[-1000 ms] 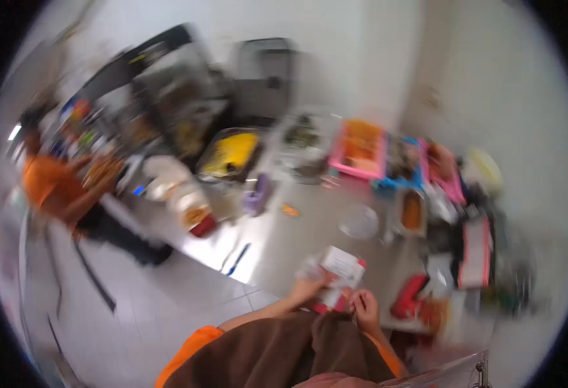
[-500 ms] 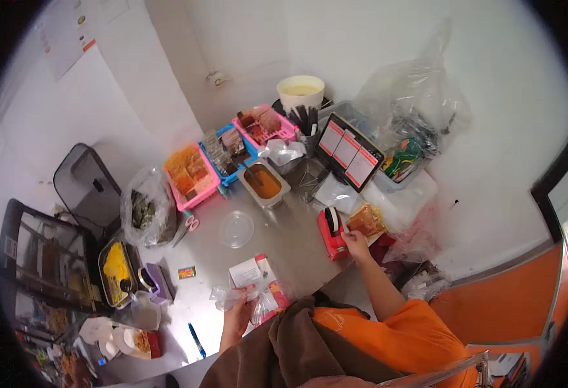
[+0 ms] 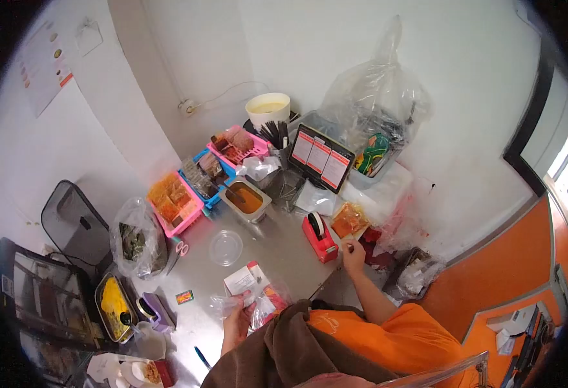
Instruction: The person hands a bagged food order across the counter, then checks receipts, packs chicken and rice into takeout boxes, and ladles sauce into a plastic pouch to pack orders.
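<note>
My left hand [image 3: 237, 319] grips a clear plastic bag [image 3: 266, 301] near the table's front edge. Red-and-white printed packets or papers [image 3: 240, 280] show in and beside it. My right hand [image 3: 352, 253] is closed beside the red tape dispenser [image 3: 319, 238], just off its front right corner; anything between the fingertips is too small to make out. A packet of orange food [image 3: 349, 220] lies right behind that hand.
Behind stand a metal tub of orange sauce [image 3: 246, 199], pink basket [image 3: 183, 223], blue basket [image 3: 209, 202], tablet [image 3: 321, 159] and white bucket [image 3: 268, 110]. Toward the left are a round lid [image 3: 225, 247], scissors [image 3: 180, 249], a yellow food tray [image 3: 116, 304] and purple tape dispenser [image 3: 157, 313].
The view has turned rightward. My right hand has gone from beside my left hand to the red dispenser, then slightly off its front. My left hand still holds the bag.
</note>
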Available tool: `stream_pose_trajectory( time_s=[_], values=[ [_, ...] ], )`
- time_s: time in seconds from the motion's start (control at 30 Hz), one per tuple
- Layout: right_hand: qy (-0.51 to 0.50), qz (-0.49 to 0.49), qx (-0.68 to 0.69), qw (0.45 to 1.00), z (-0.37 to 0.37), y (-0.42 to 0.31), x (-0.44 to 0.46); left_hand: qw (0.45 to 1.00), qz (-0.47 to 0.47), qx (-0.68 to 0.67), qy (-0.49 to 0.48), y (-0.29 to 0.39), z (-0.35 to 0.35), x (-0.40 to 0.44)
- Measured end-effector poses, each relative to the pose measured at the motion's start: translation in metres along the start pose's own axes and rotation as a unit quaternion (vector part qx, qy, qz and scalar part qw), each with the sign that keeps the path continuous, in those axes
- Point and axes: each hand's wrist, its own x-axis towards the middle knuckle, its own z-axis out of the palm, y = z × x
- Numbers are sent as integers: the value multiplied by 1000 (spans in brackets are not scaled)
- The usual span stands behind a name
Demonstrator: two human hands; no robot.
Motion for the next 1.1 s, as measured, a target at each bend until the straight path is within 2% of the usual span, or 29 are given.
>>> stream_pose_trajectory(
  time_s=[0.1, 0.2, 0.3, 0.4, 0.5, 0.6, 0.7, 0.77, 0.8, 0.87, 0.9, 1.0, 1.07, 1.1],
  values=[
    [-44, -85, 22, 995, 12, -9, 11, 1000, 5, 0, -1, 0, 0, 3],
    [-164, -12, 256, 953, 28, 10, 21, 1000, 1, -3, -1, 0, -1, 0],
    [-178, 157, 260, 936, 2, -46, 7, 1000, 0, -7, -6, -1, -5, 3],
    [-111, 15, 145, 983, 20, -17, 11, 1000, -1, -13, -2, -2, -8, 2],
    [-136, 15, 225, 965, 33, 0, 19, 1000, -4, -9, -1, -2, -8, 6],
    [-171, 175, 366, 898, 4, -37, 8, 1000, 12, 1, 18, -2, -2, 6],
    [-119, 114, 467, 869, 10, -3, -17, 999, 14, -6, 28, -3, 0, 7],
    [-124, 59, 306, 942, 9, 6, -18, 999, 25, -1, 26, -3, 2, 10],
    [-125, 30, 222, 966, 7, 6, -17, 999, 30, 2, 25, -4, 3, 11],
    [-61, 22, 70, 995, -3, 2, -13, 999, 32, 10, 40, -5, 5, 13],
    [-27, 17, -4, 999, -8, -4, -10, 998, 35, 16, 46, -4, 4, 15],
    [20, -162, -104, 981, -11, -31, 31, 997, 41, -2, 58, -4, 4, 17],
    [-62, -271, -38, 960, 14, -41, 80, 997, 41, 11, 67, -2, 8, 17],
    [-94, -316, -76, 941, 22, -75, 98, 997, 42, 15, 70, -2, 9, 19]
  ],
)
